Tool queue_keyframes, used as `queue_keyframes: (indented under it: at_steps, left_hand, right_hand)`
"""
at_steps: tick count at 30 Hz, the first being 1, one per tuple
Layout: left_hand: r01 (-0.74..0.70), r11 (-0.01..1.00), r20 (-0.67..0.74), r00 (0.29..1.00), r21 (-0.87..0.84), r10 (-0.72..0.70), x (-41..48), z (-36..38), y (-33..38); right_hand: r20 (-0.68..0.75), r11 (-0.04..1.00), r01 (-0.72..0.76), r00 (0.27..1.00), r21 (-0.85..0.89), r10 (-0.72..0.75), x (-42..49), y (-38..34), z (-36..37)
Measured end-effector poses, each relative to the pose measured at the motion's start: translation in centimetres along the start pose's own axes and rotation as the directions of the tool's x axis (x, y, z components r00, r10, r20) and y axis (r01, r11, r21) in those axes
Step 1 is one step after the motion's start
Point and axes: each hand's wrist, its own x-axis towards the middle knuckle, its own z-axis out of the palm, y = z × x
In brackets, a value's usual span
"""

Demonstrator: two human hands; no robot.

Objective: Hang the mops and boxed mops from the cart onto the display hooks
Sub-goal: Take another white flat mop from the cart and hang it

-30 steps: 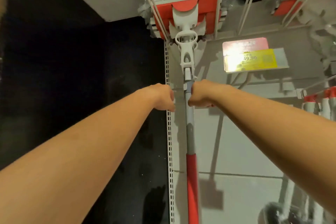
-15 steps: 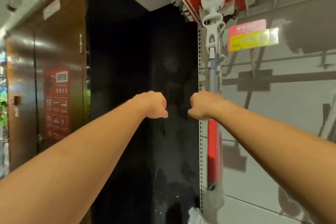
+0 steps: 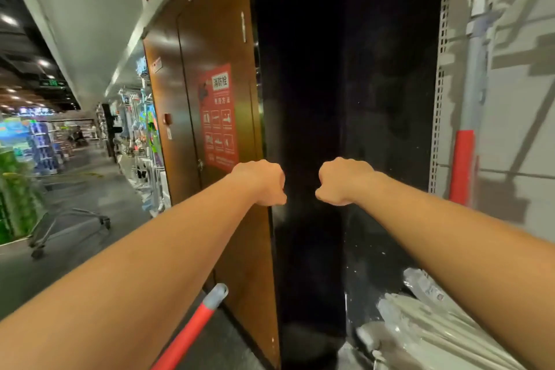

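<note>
A red-handled mop is slanting up at the bottom centre, with wrapped mops piling at lower right. Mid-frame, the left hand and right hand are curling their fingers into fists, gripping nothing. At the right edge, the hung mop is hanging against the display panel.

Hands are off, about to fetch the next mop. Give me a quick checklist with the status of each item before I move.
1. Left hand free: ok, fingers curled, holds nothing.
2. Right hand free: ok, fingers curled, holds nothing.
3. Hung mop seated on its hook: cannot tell, the hook does not show.
4. Next mop in sight: ok, red-handled mop at lower left.
5. More stock in sight: ok, wrapped mops at lower right.
6. Cart located: cannot tell, only a blurred wheeled frame at left.
</note>
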Motion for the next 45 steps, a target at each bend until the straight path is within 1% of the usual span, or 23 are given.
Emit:
queue_keyframes:
  at_steps: [6,10,14,20,23,26,29,34,36,38,40,42,45]
  left_hand:
    - [0.089,0.996,0.088,0.992,0.017,-0.091,-7.9,4.6,-7.3]
    - [0.163,0.986,0.140,0.976,0.039,-0.166,-13.0,7.0,-10.9]
    - [0.239,0.969,0.177,0.953,0.059,-0.245,-17.4,9.2,-14.0]
    - [0.348,0.936,0.216,0.911,0.058,-0.352,-22.6,12.6,-18.1]
    - [0.408,0.912,0.246,0.881,0.039,-0.405,-24.5,14.6,-19.9]
    - [0.480,0.877,0.281,0.837,0.032,-0.469,-25.9,16.6,-22.1]
    - [0.552,0.832,0.300,0.785,0.058,-0.542,-27.1,18.3,-24.0]
    - [0.690,0.717,0.312,0.663,0.097,-0.680,-28.8,20.9,-26.9]
    - [0.735,0.668,0.313,0.612,0.111,-0.726,-29.6,22.2,-27.8]
    - [0.772,0.622,0.317,0.561,0.134,-0.765,-30.6,23.5,-28.2]
    - [0.808,0.569,0.352,0.494,0.151,-0.795,-31.7,24.8,-28.2]
    - [0.847,0.508,0.388,0.421,0.156,-0.820,-32.9,26.2,-28.2]
    - [0.901,0.407,0.405,0.320,0.150,-0.856,-34.6,28.4,-27.8]
  right_hand:
    - [0.063,0.993,0.109,0.992,0.053,-0.112,-3.8,-9.6,2.4]
    - [0.055,0.982,0.178,0.982,0.065,-0.182,-5.5,-15.6,4.7]
    - [0.110,0.968,0.242,0.962,0.072,-0.249,-6.7,-21.0,6.1]
    - [0.165,0.932,0.359,0.917,0.056,-0.363,-7.8,-27.3,7.9]
    - [0.185,0.906,0.420,0.888,0.052,-0.422,-7.5,-30.2,9.4]
    - [0.200,0.863,0.504,0.842,0.042,-0.501,-6.6,-33.7,11.0]
    - [0.218,0.804,0.593,0.780,0.041,-0.587,-5.6,-37.1,12.7]
    - [0.191,0.675,0.734,0.653,0.078,-0.733,-4.5,-42.9,15.0]
    - [0.168,0.603,0.790,0.582,0.114,-0.795,-4.2,-45.3,16.2]
    - [0.150,0.509,0.848,0.489,0.148,-0.859,-4.2,-47.3,17.7]
    - [0.151,0.430,0.894,0.411,0.123,-0.899,-4.7,-48.8,19.2]
    - [0.168,0.351,0.933,0.334,0.082,-0.927,-5.2,-49.9,20.7]
    - [0.224,0.277,0.957,0.252,0.087,-0.942,-5.9,-51.6,22.9]
